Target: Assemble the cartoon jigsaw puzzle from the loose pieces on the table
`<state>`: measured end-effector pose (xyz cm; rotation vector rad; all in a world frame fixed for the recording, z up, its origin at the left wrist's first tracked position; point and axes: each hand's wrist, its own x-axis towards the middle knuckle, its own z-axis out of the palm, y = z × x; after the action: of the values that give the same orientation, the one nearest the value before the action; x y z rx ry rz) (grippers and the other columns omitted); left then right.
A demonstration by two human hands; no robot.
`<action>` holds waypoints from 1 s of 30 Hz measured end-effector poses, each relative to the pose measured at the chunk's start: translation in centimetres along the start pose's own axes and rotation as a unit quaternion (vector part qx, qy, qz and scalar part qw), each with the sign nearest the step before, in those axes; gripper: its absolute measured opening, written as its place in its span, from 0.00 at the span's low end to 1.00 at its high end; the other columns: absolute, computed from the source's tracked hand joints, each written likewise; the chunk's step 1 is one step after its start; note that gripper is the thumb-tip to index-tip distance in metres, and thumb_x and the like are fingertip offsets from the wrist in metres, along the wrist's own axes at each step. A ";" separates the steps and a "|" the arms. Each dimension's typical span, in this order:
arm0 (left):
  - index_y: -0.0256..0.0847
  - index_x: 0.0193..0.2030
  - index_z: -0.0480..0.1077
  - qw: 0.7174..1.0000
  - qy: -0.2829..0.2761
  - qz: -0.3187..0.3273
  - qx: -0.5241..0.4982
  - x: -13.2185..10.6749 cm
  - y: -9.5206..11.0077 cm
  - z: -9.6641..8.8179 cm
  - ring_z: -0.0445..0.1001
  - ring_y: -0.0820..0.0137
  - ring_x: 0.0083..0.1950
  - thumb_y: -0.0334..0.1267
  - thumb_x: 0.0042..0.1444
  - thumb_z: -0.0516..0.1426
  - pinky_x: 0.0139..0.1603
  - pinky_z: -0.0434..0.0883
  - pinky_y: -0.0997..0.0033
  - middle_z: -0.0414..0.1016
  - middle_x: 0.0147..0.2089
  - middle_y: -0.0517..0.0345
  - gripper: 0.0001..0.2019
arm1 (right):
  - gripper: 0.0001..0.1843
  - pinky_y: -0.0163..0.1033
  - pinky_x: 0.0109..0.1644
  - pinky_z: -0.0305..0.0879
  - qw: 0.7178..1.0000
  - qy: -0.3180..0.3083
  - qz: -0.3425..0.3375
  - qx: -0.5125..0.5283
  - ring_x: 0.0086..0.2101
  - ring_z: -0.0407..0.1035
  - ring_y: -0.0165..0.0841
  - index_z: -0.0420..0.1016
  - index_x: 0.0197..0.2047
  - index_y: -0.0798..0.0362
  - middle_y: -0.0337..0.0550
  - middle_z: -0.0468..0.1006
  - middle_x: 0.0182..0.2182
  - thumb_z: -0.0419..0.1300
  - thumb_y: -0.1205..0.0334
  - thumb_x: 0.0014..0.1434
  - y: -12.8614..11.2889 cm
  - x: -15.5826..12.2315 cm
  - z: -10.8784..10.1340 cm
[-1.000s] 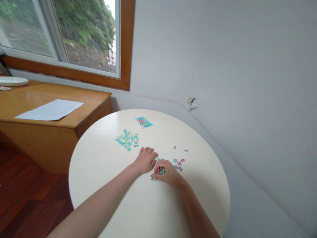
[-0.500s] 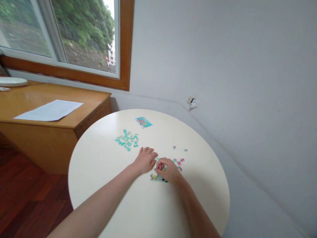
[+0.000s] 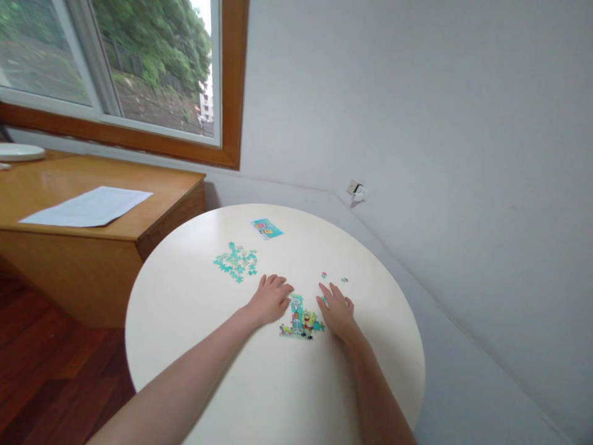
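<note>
A partly joined jigsaw puzzle (image 3: 297, 320) with cartoon figures lies on the round white table (image 3: 194, 346). Just left of it rests my left hand (image 3: 271, 301), palm down with fingers stretched, its fingertips beside the puzzle's upper left edge. On the other side my right hand (image 3: 338, 311) is spread over the table, covering most of a group of pink and teal pieces. A sliver of teal piece shows by its fingers. Beyond that hand lie two loose puzzle pieces, one a pink piece (image 3: 324, 275) and one a teal and red piece (image 3: 344, 280).
A heap of teal puzzle pieces (image 3: 236, 262) is at the table's left. Behind it lies a small picture card (image 3: 267, 228). A wooden desk (image 3: 167, 185) with a paper sheet (image 3: 88, 207) stands to the left. The wall socket (image 3: 356, 188) is behind the table.
My right hand has moved off the joined puzzle to the right, its curled fingers now spread. The puzzle's figures have come into view. My left hand has stayed in place.
</note>
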<state>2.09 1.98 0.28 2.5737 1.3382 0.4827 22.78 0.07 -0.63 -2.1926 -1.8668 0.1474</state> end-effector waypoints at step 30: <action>0.45 0.51 0.67 1.000 -0.005 -0.004 0.000 0.0 0.1 -0.2 0.60 0.57 0.59 0.36 0.58 0.50 0.60 0.55 0.47 0.66 0.56 0.50 0.15 | 0.22 0.49 0.63 0.46 0.998 -0.040 -0.047 -0.002 0.62 0.53 0.36 0.65 0.59 0.46 0.46 0.61 0.62 0.49 0.59 0.62 -0.5 -0.3 -0.6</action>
<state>2.09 1.88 0.49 2.5668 1.3433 0.4676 22.39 -0.20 0.08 -2.1252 -2.0103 0.2169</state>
